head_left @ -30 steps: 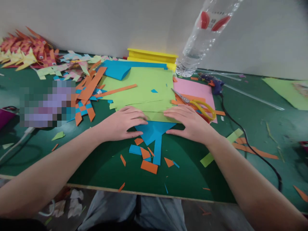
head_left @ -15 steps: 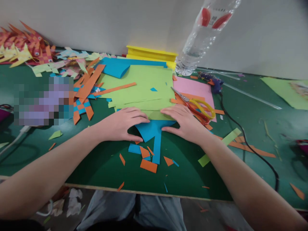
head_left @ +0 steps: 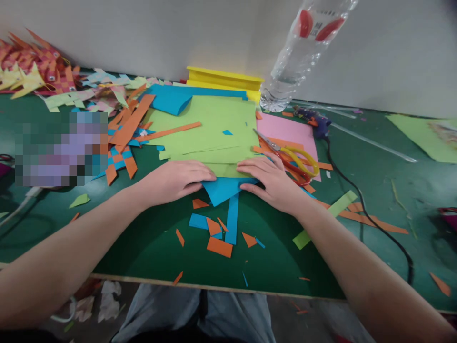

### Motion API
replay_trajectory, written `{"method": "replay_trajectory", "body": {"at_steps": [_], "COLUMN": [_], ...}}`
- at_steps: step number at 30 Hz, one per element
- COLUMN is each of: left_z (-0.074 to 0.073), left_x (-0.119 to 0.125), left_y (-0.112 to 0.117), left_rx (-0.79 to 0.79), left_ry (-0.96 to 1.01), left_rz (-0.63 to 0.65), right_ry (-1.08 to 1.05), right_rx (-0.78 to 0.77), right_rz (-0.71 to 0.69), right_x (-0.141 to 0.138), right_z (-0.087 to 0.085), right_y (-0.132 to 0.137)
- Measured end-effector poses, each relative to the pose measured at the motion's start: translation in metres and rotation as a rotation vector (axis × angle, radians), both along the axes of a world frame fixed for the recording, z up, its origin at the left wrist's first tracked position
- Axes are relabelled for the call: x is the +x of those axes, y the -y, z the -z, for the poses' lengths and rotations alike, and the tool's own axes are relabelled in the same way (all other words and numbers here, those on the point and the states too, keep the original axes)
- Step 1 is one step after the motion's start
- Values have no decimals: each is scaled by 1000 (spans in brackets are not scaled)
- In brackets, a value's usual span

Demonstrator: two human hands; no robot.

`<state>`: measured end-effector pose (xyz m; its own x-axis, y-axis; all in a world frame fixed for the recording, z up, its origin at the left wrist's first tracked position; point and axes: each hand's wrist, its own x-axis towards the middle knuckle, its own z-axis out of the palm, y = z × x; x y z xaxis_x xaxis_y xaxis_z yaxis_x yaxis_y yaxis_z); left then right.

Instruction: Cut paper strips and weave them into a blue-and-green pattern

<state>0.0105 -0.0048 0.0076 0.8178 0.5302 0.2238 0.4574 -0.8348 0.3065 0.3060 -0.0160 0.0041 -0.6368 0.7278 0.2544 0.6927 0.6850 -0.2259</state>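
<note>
While my left hand [head_left: 174, 181] and right hand [head_left: 273, 183] pressed flat on the blue paper [head_left: 223, 189], fingers [head_left: 200, 171] held together and pinching nothing, the scissors [head_left: 293, 159] lay just right of them.

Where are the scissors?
In the head view, the scissors lie right of centre on the pink paper, just beyond the right hand and beside the green paper.

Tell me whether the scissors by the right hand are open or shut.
Shut: the scissors lie with both blades together as one narrow point, handles side by side, on the pink paper beside the right hand.
</note>
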Motion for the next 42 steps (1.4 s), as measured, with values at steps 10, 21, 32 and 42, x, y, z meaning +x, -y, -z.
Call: {"method": "replay_trajectory", "body": {"at_steps": [10,21,32,42], "left_z": [1,-3,-1,1], "left_x": [6,9,10,10], "left_y": [0,1,0,0], "left_rx": [-91,-148,-129,-7], "left_ry": [147,135,117,102], "left_rz": [-293,-363,-366,-302], "right_ry": [-384,-157,-166,-122], "right_rx": [366,185,118,7], "right_rz": [56,-360,-443,-484], "right_x": [11,-13,-15,-25], "right_z": [-22,-17,-21,-22], "right_y": [8,18,25,35]}}
